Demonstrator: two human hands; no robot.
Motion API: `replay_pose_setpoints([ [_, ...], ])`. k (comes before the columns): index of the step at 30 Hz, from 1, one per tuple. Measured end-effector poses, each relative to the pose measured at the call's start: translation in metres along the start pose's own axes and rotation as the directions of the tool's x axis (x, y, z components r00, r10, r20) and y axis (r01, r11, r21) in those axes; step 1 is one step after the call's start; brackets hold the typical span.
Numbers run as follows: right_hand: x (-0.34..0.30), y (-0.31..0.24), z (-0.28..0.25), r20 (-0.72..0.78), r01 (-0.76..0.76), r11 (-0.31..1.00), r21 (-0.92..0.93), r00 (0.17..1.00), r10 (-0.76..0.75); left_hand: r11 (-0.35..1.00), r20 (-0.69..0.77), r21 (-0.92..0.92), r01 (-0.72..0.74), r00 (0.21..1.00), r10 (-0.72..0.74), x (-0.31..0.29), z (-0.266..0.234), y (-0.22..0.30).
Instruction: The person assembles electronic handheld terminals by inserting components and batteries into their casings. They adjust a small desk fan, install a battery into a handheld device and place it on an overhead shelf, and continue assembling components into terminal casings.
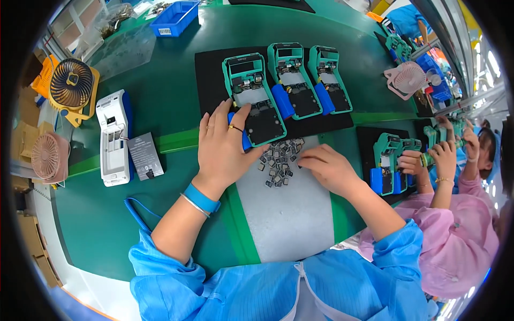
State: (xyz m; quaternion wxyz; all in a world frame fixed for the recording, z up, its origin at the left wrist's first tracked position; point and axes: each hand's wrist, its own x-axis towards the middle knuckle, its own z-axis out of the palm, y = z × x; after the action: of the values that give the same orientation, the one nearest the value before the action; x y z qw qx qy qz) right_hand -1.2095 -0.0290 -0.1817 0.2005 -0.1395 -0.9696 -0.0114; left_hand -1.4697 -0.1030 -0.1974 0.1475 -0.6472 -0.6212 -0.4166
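Green device [263,122], partly behind left hand [224,143]

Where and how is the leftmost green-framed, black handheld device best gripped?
Probably by the lower end of its green rim, from the wearer's side: the device lies open-side up, that end facing the wearer, while the left hand and a blue rectangular block occupy its left edge.

Mat [208,80], matt and smooth. On the mat, devices [297,85] of hard, satin plastic with bright metal fittings [258,78]. On the near side of the mat, parts [277,170] with dull metallic faces on a smooth, low-sheen sheet [292,219]. Left of the mat, a shell [112,142] of smooth plastic and a matt-skinned battery [143,155]. Around the mat, a smooth tabletop [246,27], softly glossy. Well nearside of the mat, sleeves [166,273] of thin, creased cloth.
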Motion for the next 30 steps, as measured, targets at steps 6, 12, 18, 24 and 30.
replay_pose_setpoints([
  [6, 0.005, -0.012, -0.001, -0.028, -0.081, 0.996, -0.035, 0.996, 0.08, 1.0, -0.002, 0.003, 0.012, 1.0, -0.012, 0.002, 0.0, 0.0],
  [12, 0.023, -0.021, -0.012, 0.285, 0.038, 0.94, -0.34, 0.956, 0.064, 0.999, 0.02, -0.004, 0.037, 0.999, -0.037, 0.006, -0.004, -0.002],
  [18, 0.07, -0.015, -0.045, 0.026, 0.046, 0.994, -0.102, 0.999, -0.044, 0.999, 0.0, 0.006, 0.05, 0.999, -0.05, 0.005, -0.003, -0.005],
  [24, 0.139, 0.009, -0.025, -0.174, 0.111, 0.982, -0.154, 0.975, -0.138, 0.999, 0.031, -0.008, 0.054, 0.998, -0.054, 0.005, -0.007, -0.003],
  [30, 0.17, 0.028, -0.008, -0.088, 0.135, 0.949, -0.285, 0.982, -0.166, 0.997, 0.031, -0.029, 0.075, 0.997, -0.074, 0.009, -0.013, -0.002],
])
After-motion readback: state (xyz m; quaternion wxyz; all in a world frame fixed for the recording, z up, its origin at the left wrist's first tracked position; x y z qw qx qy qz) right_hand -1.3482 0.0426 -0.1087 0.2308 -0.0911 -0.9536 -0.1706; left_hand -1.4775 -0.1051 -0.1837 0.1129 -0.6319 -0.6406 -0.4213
